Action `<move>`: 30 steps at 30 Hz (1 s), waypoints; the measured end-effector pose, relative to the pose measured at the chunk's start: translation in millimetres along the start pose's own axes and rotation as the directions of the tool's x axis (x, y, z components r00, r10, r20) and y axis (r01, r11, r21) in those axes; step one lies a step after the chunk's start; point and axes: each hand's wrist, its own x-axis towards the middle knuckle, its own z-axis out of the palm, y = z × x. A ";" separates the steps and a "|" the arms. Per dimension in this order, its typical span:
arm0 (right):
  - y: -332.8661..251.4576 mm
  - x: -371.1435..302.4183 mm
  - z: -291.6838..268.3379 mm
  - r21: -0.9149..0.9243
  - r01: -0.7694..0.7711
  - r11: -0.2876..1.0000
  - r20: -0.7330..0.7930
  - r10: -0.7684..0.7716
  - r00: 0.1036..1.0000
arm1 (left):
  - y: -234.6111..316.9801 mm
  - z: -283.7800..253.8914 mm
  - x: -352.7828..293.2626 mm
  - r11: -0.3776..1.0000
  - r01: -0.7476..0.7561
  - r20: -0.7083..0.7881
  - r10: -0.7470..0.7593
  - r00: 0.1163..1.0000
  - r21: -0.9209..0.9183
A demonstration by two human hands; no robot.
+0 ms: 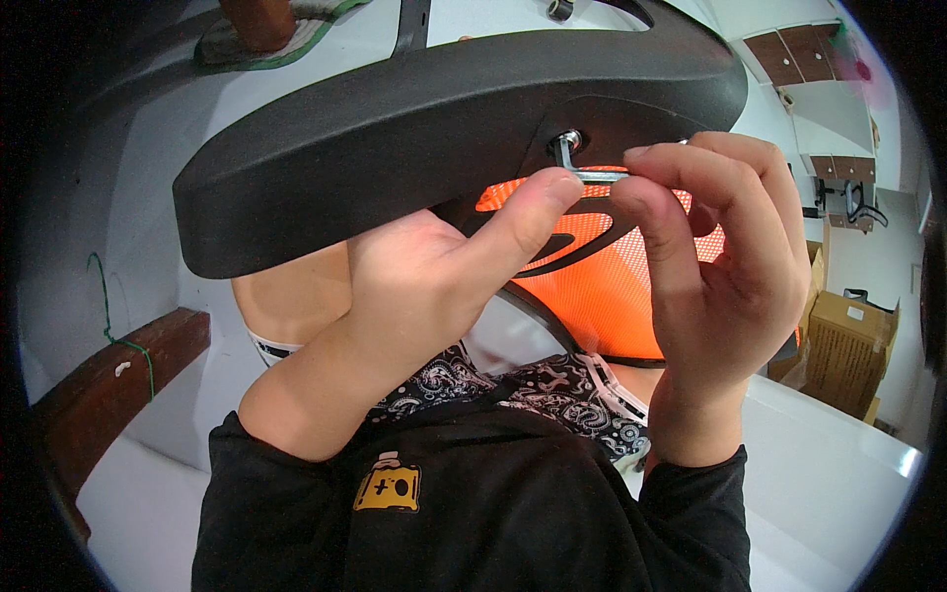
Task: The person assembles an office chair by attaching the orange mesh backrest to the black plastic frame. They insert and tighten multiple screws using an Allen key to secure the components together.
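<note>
A long black chair part (395, 128) with a rounded edge lies across the view in front of me. The short leg of a silver Allen key (597, 179) sits at a bolt (573, 138) in its side, and the long leg points right. My right hand (735, 247) is closed, pinching the end of that long leg between thumb and fingers. From below, my left hand (434, 247) grips the black part; its thumb reaches the key near the bend, while its other fingers are hidden. Beneath the key shows an orange mesh chair panel (602, 306) with a black frame.
Cardboard boxes (848, 340) stand at the right, near brown-fronted cabinets (809, 54). A reddish-brown wooden beam (148, 355) with a green cord (107, 316) is at the left. Another wooden post (258, 25) rests on a green-edged mat. A small roll (560, 10) lies beyond the black part.
</note>
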 end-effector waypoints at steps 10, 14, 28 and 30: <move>-3.9 3.8 -5.1 -0.038 -0.030 0.999 0.039 0.032 0.999 | 2.2 0.9 2.6 0.987 0.082 0.001 -0.083 0.997 -0.136; -5.1 8.2 -5.5 -0.078 0.015 0.997 0.031 -0.013 0.999 | 6.0 1.9 3.9 0.947 0.181 0.005 -0.186 0.982 -0.267; -8.6 16.2 -10.3 -0.128 0.101 0.987 0.082 -0.091 0.992 | 15.6 -3.6 2.4 0.694 0.486 0.137 -0.496 0.858 -0.531; -8.9 16.8 -10.9 -0.143 0.119 0.983 0.086 -0.107 0.990 | 14.2 -3.7 2.4 0.720 0.462 0.135 -0.465 0.875 -0.518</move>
